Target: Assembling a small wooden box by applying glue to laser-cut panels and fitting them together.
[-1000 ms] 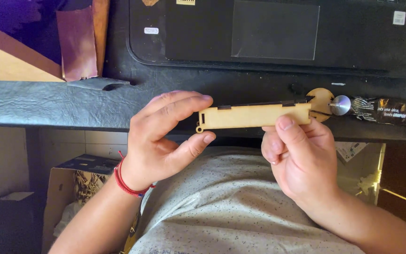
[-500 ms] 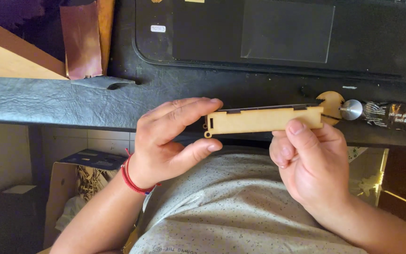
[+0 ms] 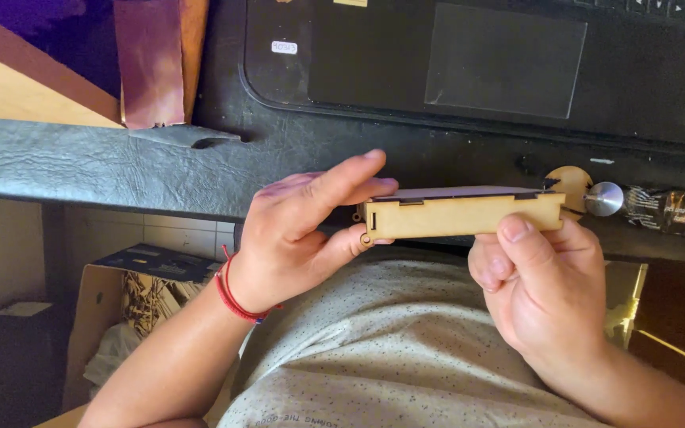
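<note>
raised slightly toward the laptop (image 3: 469,63), wooden box (image 3: 461,215) stays pinched by left hand (image 3: 295,234) and right hand (image 3: 541,281), fingers closed on its ends.

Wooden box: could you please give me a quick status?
Both hands, left and right, grip the wooden box at its ends. Held level over the lap. Nothing obstructing.

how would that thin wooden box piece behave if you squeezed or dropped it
The wooden box piece looks like thin laser-cut ply, so probably stiff and light. The left hand and right hand hold it by fingertips alone. Its slotted joints and small corner tab may be fragile.
</note>
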